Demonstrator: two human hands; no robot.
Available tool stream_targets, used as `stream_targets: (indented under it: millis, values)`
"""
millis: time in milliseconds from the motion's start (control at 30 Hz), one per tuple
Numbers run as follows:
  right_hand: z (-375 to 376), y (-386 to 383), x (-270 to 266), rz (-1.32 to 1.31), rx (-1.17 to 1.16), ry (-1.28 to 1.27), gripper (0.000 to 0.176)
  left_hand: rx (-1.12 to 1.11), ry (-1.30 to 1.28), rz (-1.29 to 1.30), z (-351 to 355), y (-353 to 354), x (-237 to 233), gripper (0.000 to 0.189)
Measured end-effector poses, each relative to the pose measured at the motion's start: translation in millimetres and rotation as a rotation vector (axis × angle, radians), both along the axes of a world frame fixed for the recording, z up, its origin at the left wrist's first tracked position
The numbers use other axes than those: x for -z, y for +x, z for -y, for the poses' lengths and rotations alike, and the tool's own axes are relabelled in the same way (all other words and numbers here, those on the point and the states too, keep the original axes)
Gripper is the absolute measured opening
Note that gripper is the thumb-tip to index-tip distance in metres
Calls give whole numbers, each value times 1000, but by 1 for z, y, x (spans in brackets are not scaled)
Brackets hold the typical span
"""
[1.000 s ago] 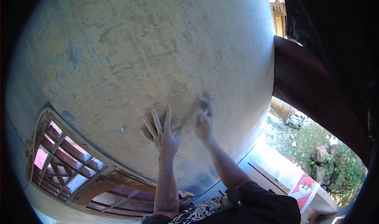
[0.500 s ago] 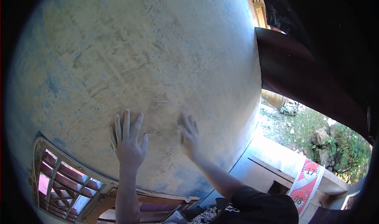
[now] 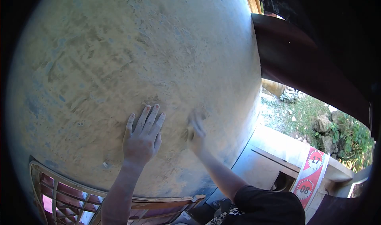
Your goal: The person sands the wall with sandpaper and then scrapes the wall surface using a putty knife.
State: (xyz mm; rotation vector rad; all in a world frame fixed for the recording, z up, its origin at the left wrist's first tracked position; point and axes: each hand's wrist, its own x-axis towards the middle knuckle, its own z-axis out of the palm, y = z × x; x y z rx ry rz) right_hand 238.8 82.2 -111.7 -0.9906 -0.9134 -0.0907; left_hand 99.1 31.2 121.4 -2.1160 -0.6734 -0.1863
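My left hand (image 3: 143, 139) lies flat on a worn, patchy wall (image 3: 91, 78), its fingers stretched out and pointing up. Pale dust coats its skin, and nothing shows in its grip. To the right of it, my right hand (image 3: 196, 132) is at the wall surface too, smeared by motion. Whether its fingers hold anything cannot be made out. The wall has tan smears, rough scrapes and bluish patches around both hands. A small pale speck (image 3: 105, 164) shows on the wall below and left of my left hand.
A barred window (image 3: 65, 197) is at the lower left. A dark sheet (image 3: 309, 62) hangs on the right. Beneath it lie grass and rocks (image 3: 323, 124). A pale ledge (image 3: 278, 143) bears a red-and-white strip (image 3: 309, 177) numbered 17 and 08.
My left hand has shifted right along the wall, its fingers closer together. My right hand stays blurred, slightly further right. The view has moved a little.
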Motion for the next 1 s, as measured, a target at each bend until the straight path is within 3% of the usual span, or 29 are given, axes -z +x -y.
stream_targets:
  millis: [133, 267, 333, 467, 533, 633, 733, 933, 1000]
  values:
    - [-34, 57, 20, -352, 108, -137, 43, 19, 33, -81, -9, 6, 12, 56]
    - [-1, 31, -14, -411, -24, -163, 42, 50, -4, -168, -15, 21, 20, 54]
    - [19, 7, -14, -136, -89, -67, 41, 69, -43, -222, -18, 29, 21, 53]
    - [4, 26, 1, -67, -72, -58, 41, 146, -98, -269, -30, 42, 22, 48]
    - [-18, 48, 8, -251, -20, -53, 42, 161, -92, -291, -35, 45, 19, 47]
    - [-35, 80, 18, -277, 120, -188, 44, 164, -35, -340, -37, 50, 18, 47]
    - [-19, 88, 17, -280, 113, -313, 42, 169, -8, -356, -38, 52, 21, 46]
    - [-7, 92, 21, -651, -144, -78, 33, 185, -9, -342, -43, 68, 26, 43]
    - [-9, 98, 18, -635, -111, -90, 31, 206, 2, -323, -49, 74, 31, 41]
